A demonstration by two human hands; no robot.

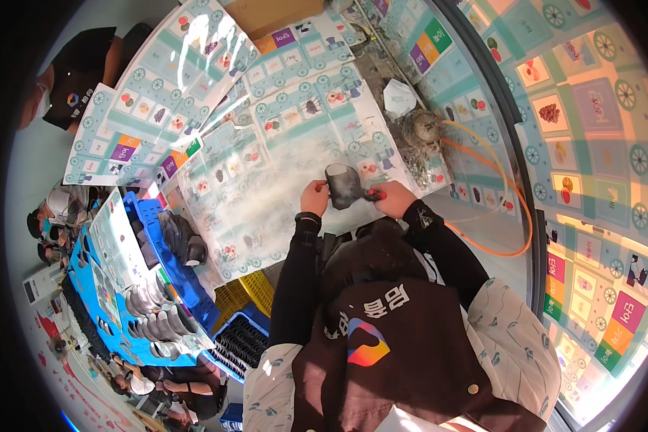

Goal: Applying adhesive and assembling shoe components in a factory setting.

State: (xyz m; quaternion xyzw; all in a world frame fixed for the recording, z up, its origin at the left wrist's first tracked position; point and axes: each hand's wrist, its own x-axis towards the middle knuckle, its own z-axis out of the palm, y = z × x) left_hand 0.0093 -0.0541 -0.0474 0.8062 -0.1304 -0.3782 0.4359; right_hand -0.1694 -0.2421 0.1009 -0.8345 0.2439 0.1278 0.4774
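Sheet-covered window wall [590,180] down the right side, patterned and sunlit. Wearer's brown apron [432,345] fills lower center; black arm sleeves [293,288] come out from a pale patterned shirt [515,327]. Work table [266,194] ahead, covered in teal-and-white printed sheets, pale dust over the middle. Raised panel [151,101] with the same print at upper left. Blue table [83,263] at left, curved dark gray pieces [162,325] in rows on it. Co-worker in black [75,79] beyond the panel; more people farther left, small. Blue crate [145,207] beside the work table, dark pieces in it; blue basket [255,315] of black pieces below, next to yellow crate [259,288]. Cardboard box [273,14] at top edge. Orange hose [531,223] loops at right, near a rounded dusty object [426,128].

Dark gray cup-shaped piece [344,187] is held over the table's near part, between the hands, lighter oval end facing away from wearer. Left hand [315,198] grips its left side with the fingers. Right hand [396,199] closed around a small black-and-red tool [374,194] just beside the piece; contact between them can't be told.
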